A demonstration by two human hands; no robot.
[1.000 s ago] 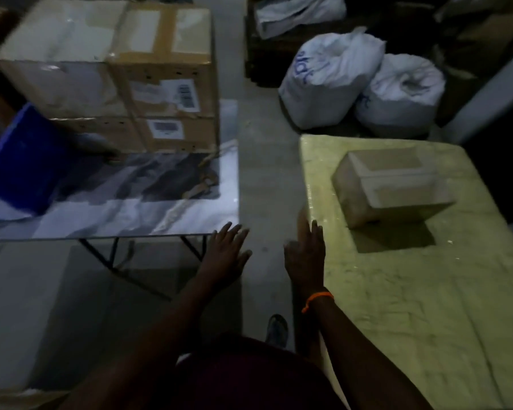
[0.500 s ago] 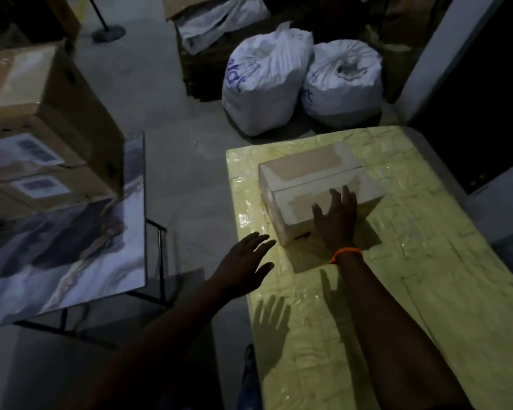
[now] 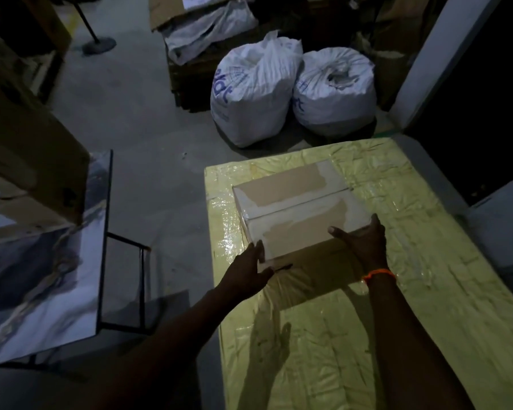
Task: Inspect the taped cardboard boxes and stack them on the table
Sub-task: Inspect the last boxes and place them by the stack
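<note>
The taped cardboard box (image 3: 293,202) is on the yellow counter (image 3: 412,321) on the right side, close to its far left corner. The left hand (image 3: 249,270) presses flat on the near left corner of the box with straight fingers. The right hand (image 3: 365,244) grips the near right corner, with the thumb on top and the fingers round the side. I cannot tell if the box is lifted a little or sits flat, because a dark shadow lies under its near side. The shiny tape could make the box slip, most of all on the left, where the hand only pushes and does not hold. The crinkly plastic on the yellow counter could drag along if the box is slid. The room is dim, so a loose bit of tape would be easy to miss. To the left, the marble counter (image 3: 42,306) carries a stack of big boxes (image 3: 27,149). A strip of bare floor (image 3: 160,202) lies between the two counters, and a dropped box would land there. Two white sacks (image 3: 252,93) sit on the floor just past the far edge, and a black stand (image 3: 98,44) is far off on the left.
</note>
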